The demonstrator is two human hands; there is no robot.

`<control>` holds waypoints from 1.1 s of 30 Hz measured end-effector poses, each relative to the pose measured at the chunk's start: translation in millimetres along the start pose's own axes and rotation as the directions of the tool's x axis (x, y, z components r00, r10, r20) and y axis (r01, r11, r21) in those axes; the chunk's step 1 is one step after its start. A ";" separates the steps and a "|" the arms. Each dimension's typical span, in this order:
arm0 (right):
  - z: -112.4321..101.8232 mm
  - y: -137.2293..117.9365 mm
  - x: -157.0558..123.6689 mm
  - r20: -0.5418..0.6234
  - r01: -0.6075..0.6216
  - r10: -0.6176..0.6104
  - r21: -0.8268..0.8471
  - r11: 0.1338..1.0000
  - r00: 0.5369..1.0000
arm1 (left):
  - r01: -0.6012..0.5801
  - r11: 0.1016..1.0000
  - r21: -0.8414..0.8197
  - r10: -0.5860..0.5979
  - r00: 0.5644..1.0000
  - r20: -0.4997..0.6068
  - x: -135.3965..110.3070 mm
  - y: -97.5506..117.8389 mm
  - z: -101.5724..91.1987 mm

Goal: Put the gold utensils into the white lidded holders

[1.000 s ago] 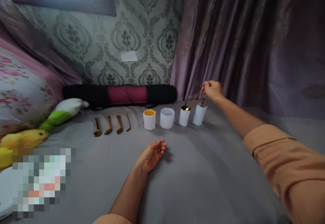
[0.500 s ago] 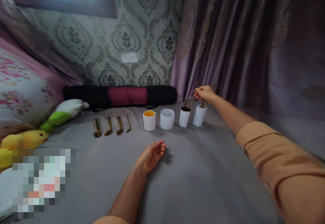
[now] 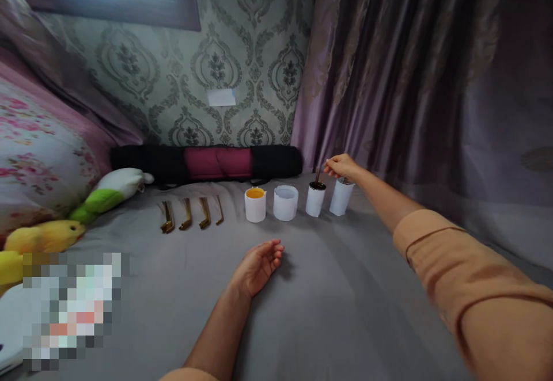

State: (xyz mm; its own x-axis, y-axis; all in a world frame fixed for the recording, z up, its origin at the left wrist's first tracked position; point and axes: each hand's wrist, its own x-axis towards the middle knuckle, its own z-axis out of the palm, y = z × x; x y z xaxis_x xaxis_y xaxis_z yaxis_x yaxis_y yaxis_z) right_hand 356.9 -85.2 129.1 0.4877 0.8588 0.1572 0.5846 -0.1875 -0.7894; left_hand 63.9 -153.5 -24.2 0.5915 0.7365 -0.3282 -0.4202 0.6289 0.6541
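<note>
My right hand [image 3: 341,166] hovers above the two narrow white-wrapped containers. Its fingers are loosely curled, with nothing visible in them. Just left of the fingertips, thin brown sticks [image 3: 318,174] stand in the dark-rimmed container [image 3: 316,202]. A clear-topped, white-wrapped container [image 3: 340,198] is beneath the hand, its opening partly hidden. My left hand [image 3: 260,265] rests on its side on the grey sheet, fingers relaxed and holding nothing. Beyond it are a white cup with orange inside [image 3: 255,208] and a wider white cup [image 3: 286,206].
Several bunches of thin brown pieces with bent ends [image 3: 185,215] lie on the grey sheet [image 3: 173,300], left of the cups. A black and maroon rolled bag [image 3: 216,163] lies along the wall. Plush toys [image 3: 45,237] sit at left; a purple curtain [image 3: 389,70] hangs at right.
My right hand has moved down and slightly left. The brown stick it held slanted over the dark-rimmed container now stands in that container, apart from my fingers. My left hand stays put.
</note>
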 end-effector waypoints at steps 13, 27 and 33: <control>11.4 5.6 -2.1 0.052 -0.037 0.037 -0.002 0.999 0.998 | -0.003 1.000 -0.004 0.003 1.000 0.014 0.4 0.9 -0.7; 14.3 10.8 -0.3 0.051 -0.061 0.060 0.002 0.998 0.997 | -0.008 1.000 -0.005 0.008 1.000 0.023 2.4 -0.3 -2.8; 15.3 12.9 1.9 0.057 -0.071 0.070 0.016 0.997 0.996 | -0.010 1.000 -0.004 0.010 1.000 0.018 1.2 -0.4 -1.3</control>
State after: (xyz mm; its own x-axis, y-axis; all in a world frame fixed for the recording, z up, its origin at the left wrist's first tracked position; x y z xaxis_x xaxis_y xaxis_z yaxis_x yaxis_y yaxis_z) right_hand 355.4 -78.7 110.1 0.4894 0.8694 0.0675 0.5380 -0.2402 -0.8080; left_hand 63.9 -152.5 -25.7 0.5996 0.7381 -0.3094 -0.4285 0.6225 0.6549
